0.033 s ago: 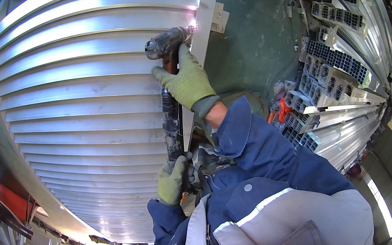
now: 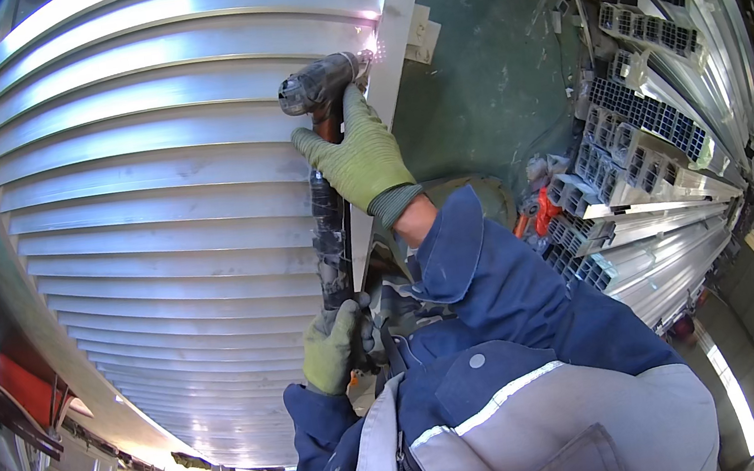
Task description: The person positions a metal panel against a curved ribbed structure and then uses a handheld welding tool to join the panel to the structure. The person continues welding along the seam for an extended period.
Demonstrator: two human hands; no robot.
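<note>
A dark, scuffed welding gun (image 2: 318, 85) with a brown grip lies over the edge of a slatted aluminium panel (image 2: 166, 174). Bright pinkish light glows at its tip, where the slat ends meet the flat side rail (image 2: 396, 26). My right hand (image 2: 358, 156), in a yellow-green knitted glove, is closed round the grip, its thumb on the near side. From the grip a thick wrapped cable (image 2: 331, 242) runs down towards my body. My left hand (image 2: 330, 346), gloved alike, closes on the cable's lower part; some of its fingers are hidden.
Stacked aluminium profiles (image 2: 639, 112) fill the right side, with an orange-red object (image 2: 547, 210) at their near end. Green floor (image 2: 480, 76) lies between stack and panel. Pale blocks (image 2: 421, 35) sit beside the rail. A red item (image 2: 25, 391) stands beyond the panel's left edge.
</note>
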